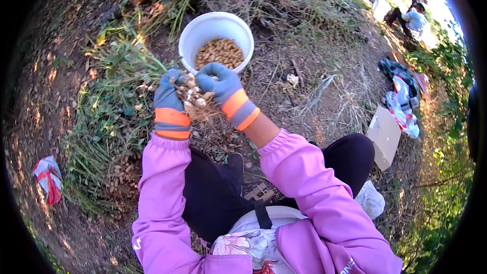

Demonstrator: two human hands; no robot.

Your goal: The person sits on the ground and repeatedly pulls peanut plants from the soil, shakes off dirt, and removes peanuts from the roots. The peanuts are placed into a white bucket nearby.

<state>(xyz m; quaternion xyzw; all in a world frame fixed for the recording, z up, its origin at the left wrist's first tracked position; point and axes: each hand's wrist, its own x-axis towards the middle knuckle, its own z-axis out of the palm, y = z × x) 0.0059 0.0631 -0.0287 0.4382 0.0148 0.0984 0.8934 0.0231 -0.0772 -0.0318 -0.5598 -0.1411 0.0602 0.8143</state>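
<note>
My left hand (167,90), in a grey work glove with an orange-striped cuff, is closed around the base of a pulled peanut plant. Its leafy green stems (129,61) trail off to the left. A cluster of pale peanut pods (194,95) and fine roots hangs between the two gloves. My right hand (222,82), gloved alike, has its fingers curled in at the upper edge of that cluster; what lies inside its fingers is partly hidden. Just beyond both hands a white plastic bucket (247,43) stands upright, with loose peanuts (220,53) inside.
A heap of peanut plants (102,140) lies left of my legs. A red and white bag (48,179) is at far left. To the right are a cardboard box (384,137), plastic bags (401,102) and dark cloth (395,72). People (412,19) sit at the far upper right.
</note>
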